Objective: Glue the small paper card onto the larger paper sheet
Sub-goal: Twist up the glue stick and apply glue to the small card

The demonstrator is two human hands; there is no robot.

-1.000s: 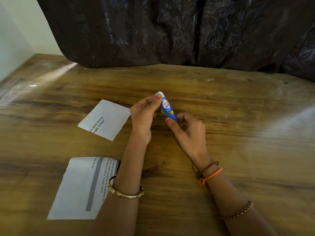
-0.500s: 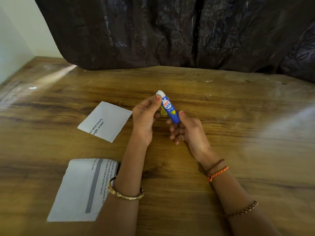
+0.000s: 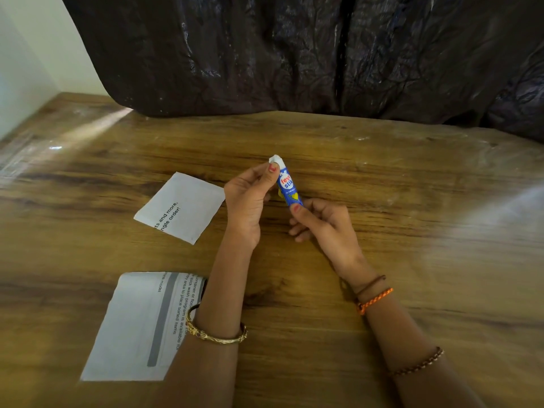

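A blue glue stick with a white cap is held above the wooden table, tilted with its cap up and to the left. My left hand pinches the cap end with thumb and fingers. My right hand grips the lower end. The small white paper card, with black print, lies flat just left of my left hand. The larger printed paper sheet lies at the near left, its right edge hidden under my left forearm.
A dark crinkled plastic sheet hangs along the far edge of the table. A pale wall stands at the far left. Bare wood stretches to the right of my hands.
My right hand has turned and taken a firmer hold of the glue stick's lower end. The stick stays in nearly the same place, and my left hand still pinches the cap.
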